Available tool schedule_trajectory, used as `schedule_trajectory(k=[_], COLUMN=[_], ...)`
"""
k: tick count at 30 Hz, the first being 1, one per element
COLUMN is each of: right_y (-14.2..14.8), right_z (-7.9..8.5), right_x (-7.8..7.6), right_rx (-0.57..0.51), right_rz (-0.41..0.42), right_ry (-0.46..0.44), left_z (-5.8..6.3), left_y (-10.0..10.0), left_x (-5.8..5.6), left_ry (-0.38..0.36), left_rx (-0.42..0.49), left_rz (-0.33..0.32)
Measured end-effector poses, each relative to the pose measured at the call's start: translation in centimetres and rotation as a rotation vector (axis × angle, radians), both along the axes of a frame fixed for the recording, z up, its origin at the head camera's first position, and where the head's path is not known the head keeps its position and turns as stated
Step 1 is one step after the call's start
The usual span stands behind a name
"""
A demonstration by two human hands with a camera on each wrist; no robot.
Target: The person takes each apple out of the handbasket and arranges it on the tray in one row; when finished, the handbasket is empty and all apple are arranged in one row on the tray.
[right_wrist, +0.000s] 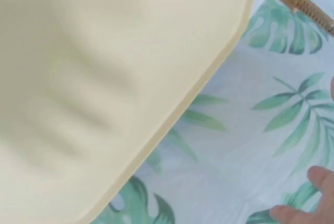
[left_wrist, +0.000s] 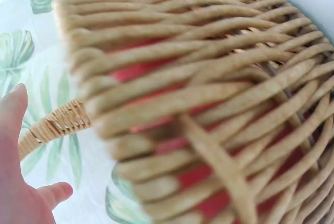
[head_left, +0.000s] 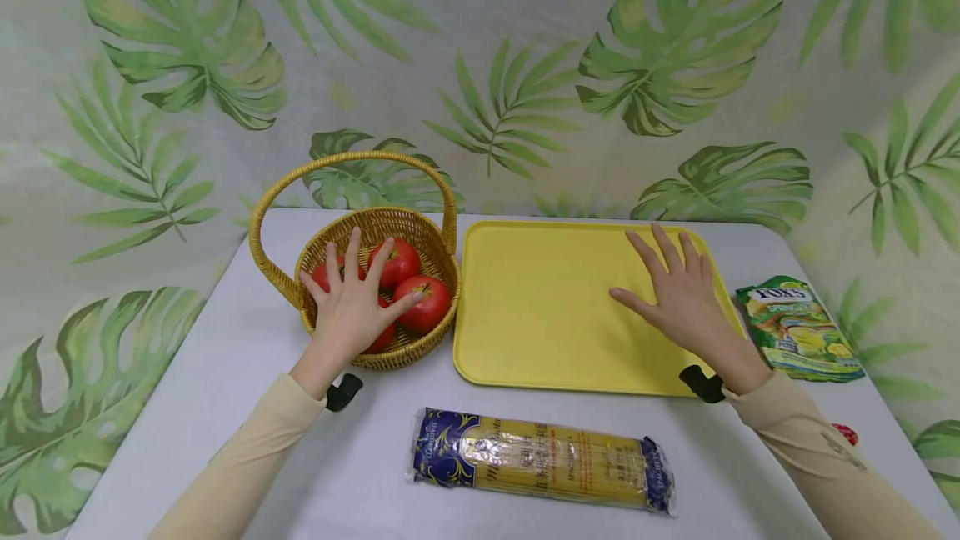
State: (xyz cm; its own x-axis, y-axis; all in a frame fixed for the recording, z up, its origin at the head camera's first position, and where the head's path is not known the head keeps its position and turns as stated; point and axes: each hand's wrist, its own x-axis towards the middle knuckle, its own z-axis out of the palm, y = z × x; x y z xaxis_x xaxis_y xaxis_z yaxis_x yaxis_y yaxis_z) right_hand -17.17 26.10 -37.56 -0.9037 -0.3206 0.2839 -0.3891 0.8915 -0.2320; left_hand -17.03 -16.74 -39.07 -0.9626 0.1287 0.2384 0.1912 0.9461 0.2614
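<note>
My left hand (head_left: 348, 311) is spread over the wicker basket (head_left: 408, 354), its fingers straight and apart. Red pomegranates (head_left: 425, 307) lie inside the basket, some partly hidden by that hand. In the left wrist view, the basket's woven side (left_wrist: 198, 83) fills most of the picture, with red showing through the gaps. My right hand (head_left: 678, 298) hovers, fingers spread, above the right part of the yellow tray (head_left: 540, 307). The right wrist view shows the hand's shadow on the tray's surface (right_wrist: 130, 78). Neither hand holds anything.
A pack of spaghetti (head_left: 543, 461) lies across the front of the white table (head_left: 360, 473). To the right of the tray is a green Fox's candy bag (head_left: 798, 327). A small red item (head_left: 846, 433) sits by my right sleeve. The basket's tall handle (head_left: 352, 157) arches up.
</note>
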Motion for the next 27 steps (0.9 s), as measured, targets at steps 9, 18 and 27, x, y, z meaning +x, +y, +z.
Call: schedule_trajectory(k=[9, 18, 27], right_y=[-4.8, -11.2, -16.3], right_z=[1.3, 2.5, 2.0], right_x=[-1.8, -3.6, -6.1], right_rx=[-0.262, -0.494, -0.557], right_rz=[0.333, 0.602, 0.738], right_ry=[-0.063, -0.28, -0.504], left_z=[2.0, 3.4, 2.1], left_y=[-0.2, -3.2, -6.1], left_x=[2.0, 4.7, 7.3], left_ry=[0.012, 0.005, -0.002], left_rx=[0.127, 0.524, 0.814], left_rz=[-0.05, -0.142, -0.096])
